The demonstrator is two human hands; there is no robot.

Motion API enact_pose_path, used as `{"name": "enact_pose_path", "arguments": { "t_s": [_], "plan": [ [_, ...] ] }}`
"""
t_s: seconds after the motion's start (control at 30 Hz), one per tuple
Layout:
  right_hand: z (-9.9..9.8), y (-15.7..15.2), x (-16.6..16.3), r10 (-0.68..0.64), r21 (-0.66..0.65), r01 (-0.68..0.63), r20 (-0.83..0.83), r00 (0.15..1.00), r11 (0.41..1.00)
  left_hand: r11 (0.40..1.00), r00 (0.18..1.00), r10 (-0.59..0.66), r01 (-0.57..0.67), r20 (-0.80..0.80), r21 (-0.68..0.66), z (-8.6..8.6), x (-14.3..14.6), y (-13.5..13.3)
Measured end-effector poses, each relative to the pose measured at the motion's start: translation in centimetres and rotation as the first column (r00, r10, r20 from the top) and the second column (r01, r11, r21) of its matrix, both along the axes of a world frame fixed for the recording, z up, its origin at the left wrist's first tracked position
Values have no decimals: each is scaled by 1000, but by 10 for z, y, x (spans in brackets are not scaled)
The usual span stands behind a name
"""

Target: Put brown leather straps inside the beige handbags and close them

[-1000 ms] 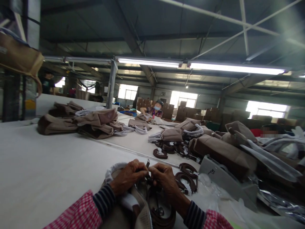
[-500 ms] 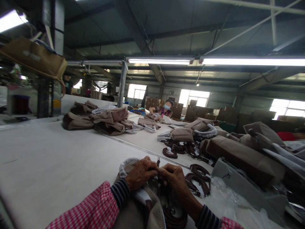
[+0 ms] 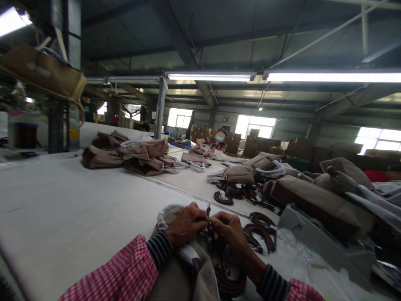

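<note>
In front of me lies a taupe handbag (image 3: 171,267) with its zipped top partly open and a white-wrapped handle (image 3: 166,215). My left hand (image 3: 188,225) is closed over the bag's upper edge, its fingertips pinched together. Fingers pinched as well, my right hand (image 3: 230,234) meets it from the right. Between the fingertips a small dark strap end (image 3: 208,210) with a metallic glint stands up; its lower part is hidden by my fingers. A coiled dark brown strap (image 3: 230,282) lies beside the bag, below my right hand.
More coiled brown straps (image 3: 261,234) lie right of my hands, near clear plastic (image 3: 297,251) and a grey bin (image 3: 322,242). Taupe bags are piled at the right (image 3: 316,205) and far left (image 3: 140,154) of the white table (image 3: 72,209). A co-worker (image 3: 216,144) sits across.
Both hands stay at the same spot on the bag, with only a slight shift of the fingers. The view has tilted a little.
</note>
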State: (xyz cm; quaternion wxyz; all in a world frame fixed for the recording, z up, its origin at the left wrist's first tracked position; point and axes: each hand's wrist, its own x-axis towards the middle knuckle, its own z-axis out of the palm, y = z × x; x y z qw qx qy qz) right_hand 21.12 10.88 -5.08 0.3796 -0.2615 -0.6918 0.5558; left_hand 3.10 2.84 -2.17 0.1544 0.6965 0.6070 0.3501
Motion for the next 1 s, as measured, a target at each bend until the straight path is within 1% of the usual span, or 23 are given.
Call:
{"name": "enact_pose_path", "arguments": {
  "t_s": [0.2,0.33,0.53,0.6,0.8,0.9,1.0],
  "plan": [
    [-1,-1,1,-15,3,15,-29,999,1000,1000,1000,-21,21,-8,-7,2,0,-1],
    [-2,-1,-1,-28,-10,28,-51,998,1000,999,1000,-31,31,-3,-9,1,-1,0],
    [-1,-2,-4,-9,32,10,-50,999,999,999,999,-42,43,34,-13,-3,-2,1],
    [-2,-3,-4,6,12,-5,-56,998,1000,999,998,-47,47,42,-6,-4,-2,0],
    [-6,0,-6,84,-104,-94,-97,992,990,997,994,-78,77,74,13,-6,-4,1],
    [-8,3,-8,114,-85,-124,-114,987,989,995,993,-99,98,70,11,-5,-5,0],
    [-9,4,-10,106,-58,-115,-128,986,992,994,991,-108,110,75,-14,-2,-5,-2]
  ]
}}
